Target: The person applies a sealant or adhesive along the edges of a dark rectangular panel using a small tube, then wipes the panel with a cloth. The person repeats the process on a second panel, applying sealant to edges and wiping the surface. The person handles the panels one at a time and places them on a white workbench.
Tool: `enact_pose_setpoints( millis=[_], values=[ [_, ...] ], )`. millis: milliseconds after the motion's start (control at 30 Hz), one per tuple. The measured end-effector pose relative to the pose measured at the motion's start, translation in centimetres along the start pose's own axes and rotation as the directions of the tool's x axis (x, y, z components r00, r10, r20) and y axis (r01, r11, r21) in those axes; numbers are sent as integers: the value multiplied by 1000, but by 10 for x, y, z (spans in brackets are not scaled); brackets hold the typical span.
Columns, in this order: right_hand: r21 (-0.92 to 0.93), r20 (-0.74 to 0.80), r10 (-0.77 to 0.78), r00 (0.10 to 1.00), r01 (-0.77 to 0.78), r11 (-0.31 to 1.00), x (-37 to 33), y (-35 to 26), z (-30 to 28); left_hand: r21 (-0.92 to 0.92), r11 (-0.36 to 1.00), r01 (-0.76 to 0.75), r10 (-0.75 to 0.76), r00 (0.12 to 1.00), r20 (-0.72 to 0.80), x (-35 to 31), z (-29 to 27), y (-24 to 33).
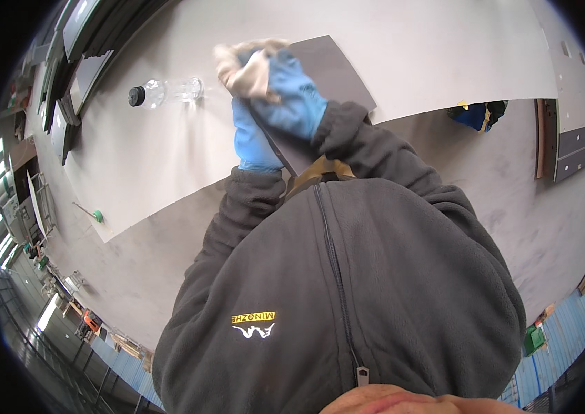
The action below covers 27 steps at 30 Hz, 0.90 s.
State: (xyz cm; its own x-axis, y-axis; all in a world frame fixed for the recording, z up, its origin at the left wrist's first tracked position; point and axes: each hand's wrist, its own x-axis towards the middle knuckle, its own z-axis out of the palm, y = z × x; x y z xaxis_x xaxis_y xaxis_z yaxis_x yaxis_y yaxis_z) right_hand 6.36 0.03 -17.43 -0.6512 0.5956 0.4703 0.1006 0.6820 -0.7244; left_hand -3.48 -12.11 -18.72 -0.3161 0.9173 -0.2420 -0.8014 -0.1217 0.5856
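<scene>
A dark grey flat panel [337,72] stretches from the white worktop back toward my body, its left edge beside my left hand. Blue-gloved, my left hand [254,141] is closed at that edge; its fingertips are hidden behind the panel and the other hand. My right hand [296,93], also in a blue glove, is closed on a crumpled beige cloth [245,72] over the panel's left edge. Motion blurs the cloth and the right glove. To the left of the hands, a clear plastic bottle [175,90] with a black cap lies on its side.
The white worktop [437,52] spans the area ahead, its front edge facing me. Dark panels [92,31] are stacked at the far left. A small green object [98,217] sits near the left corner. Beyond the edge at right are a dark blue bundle [477,116] and more panels [575,155].
</scene>
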Motion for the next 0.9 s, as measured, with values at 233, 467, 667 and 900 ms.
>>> enact_pose_setpoints(
  millis=[233,467,667,900],
  values=[
    [273,194,-183,964,127,954,-58,-42,-48,552,790,-268,145,956,255,-11,44,3],
    [271,219,-257,941,194,943,-105,-26,-64,-378,702,603,-636,770,48,-13,50,0],
    [-63,42,-87,995,89,994,-160,71,-83,-193,913,360,-405,858,-316,-4,43,-29],
    [-517,-15,216,976,-192,834,-130,88,-102,-153,921,359,-389,868,-309,4,22,-28]
  ],
)
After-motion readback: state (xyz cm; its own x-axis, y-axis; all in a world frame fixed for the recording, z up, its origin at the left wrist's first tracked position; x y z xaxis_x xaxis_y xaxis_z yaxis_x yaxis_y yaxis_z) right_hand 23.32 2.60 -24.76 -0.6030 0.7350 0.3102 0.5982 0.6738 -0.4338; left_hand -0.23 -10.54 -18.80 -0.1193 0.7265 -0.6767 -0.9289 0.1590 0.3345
